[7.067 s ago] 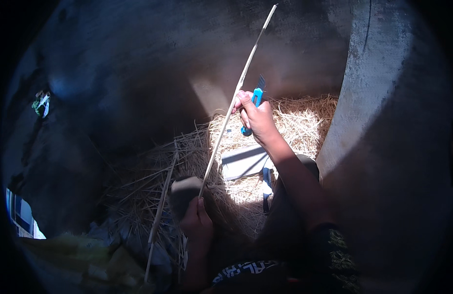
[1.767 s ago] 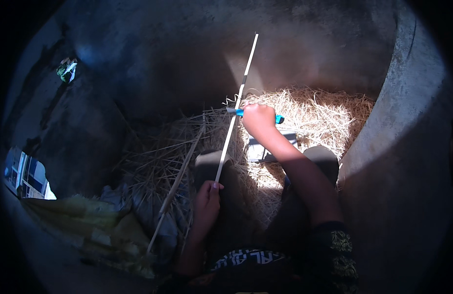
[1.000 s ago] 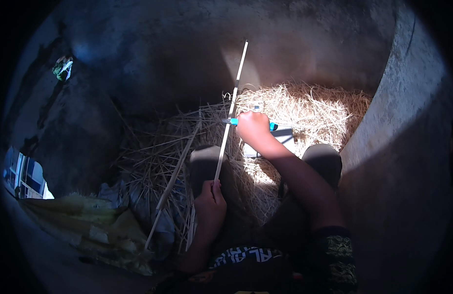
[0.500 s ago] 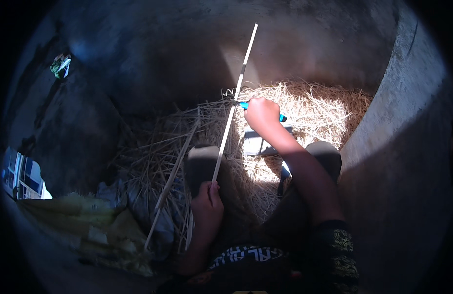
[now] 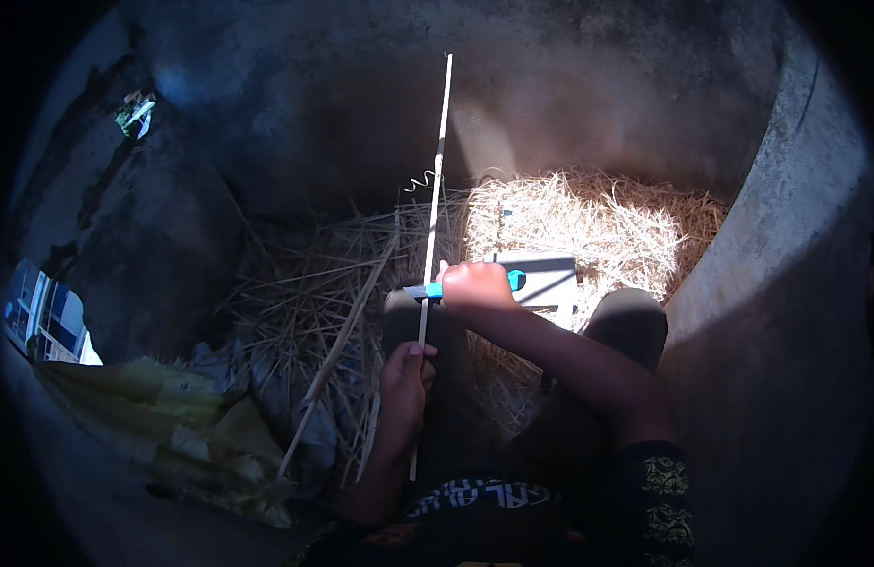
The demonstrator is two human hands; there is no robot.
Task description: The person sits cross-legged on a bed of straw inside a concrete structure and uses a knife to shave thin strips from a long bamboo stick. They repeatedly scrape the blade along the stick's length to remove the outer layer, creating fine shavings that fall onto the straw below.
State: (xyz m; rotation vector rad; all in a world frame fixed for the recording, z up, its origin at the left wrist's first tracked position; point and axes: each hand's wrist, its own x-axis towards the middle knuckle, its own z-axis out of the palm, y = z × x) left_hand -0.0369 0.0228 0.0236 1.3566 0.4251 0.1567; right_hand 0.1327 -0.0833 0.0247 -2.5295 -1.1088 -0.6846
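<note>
My left hand (image 5: pixel 405 386) is closed around the lower part of a long, thin, pale wooden stick (image 5: pixel 432 236), which rises tilted slightly right and away from me. Its lower end shows below the hand. Just above, my right hand (image 5: pixel 479 286) grips a blue-handled knife (image 5: pixel 436 290). Its pale blade lies across the stick, pointing left. Farther up, a thin curled shaving (image 5: pixel 421 180) hangs at the stick's left side. My knees flank the work.
Shavings and straw-like strips (image 5: pixel 588 217) cover the floor, brightly sunlit at the right. Among them lies a flat pale block (image 5: pixel 548 274). A longer strip (image 5: pixel 338 350) leans at the left, near a frayed yellowish cloth (image 5: pixel 163 416). Rough grey walls (image 5: pixel 588 85) curve around me.
My right hand has drawn the knife down the stick toward my left hand. The stick's top has swung left, and its lower end now shows below my left hand.
</note>
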